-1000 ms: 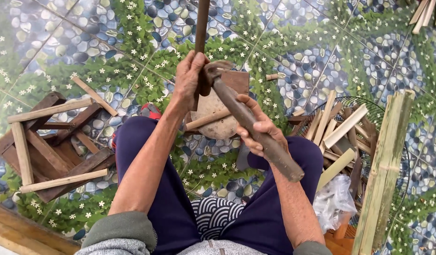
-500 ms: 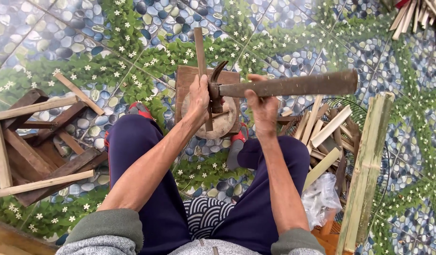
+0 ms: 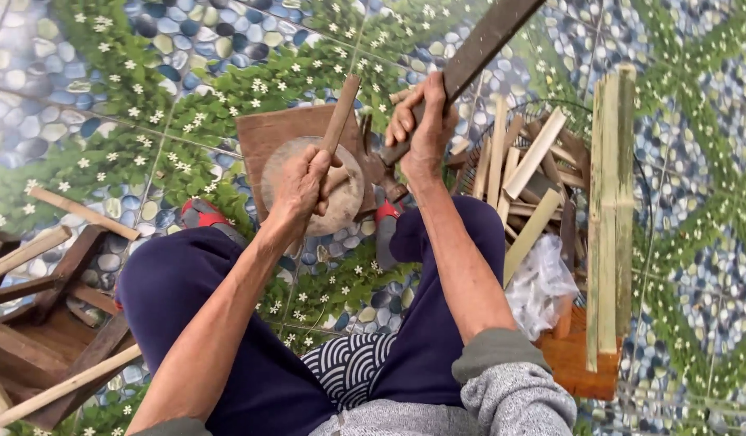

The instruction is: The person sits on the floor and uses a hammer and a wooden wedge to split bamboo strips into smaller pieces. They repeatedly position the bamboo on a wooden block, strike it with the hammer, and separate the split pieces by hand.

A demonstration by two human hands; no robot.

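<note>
Left hand is wrapped tight around a wooden stick, fingers curled closed on its lower part, holding it upright and leaning a little on the round chopping block. The block sits on a brown board on the patterned floor, between the person's knees. Right hand is just right of the block, fingers clenched around the handle of a big chopping knife; the long dark blade runs up and away to the right, well above the block, while the tool's lower end hangs just beside the block's right edge. The stick's top pokes out above the block's far rim, near the knife hand but not touching it. Right of the block, a wire basket holds split wood pieces, with a long bamboo slat lying across its right side. Far left of the block, a heap of wooden scraps.
</note>
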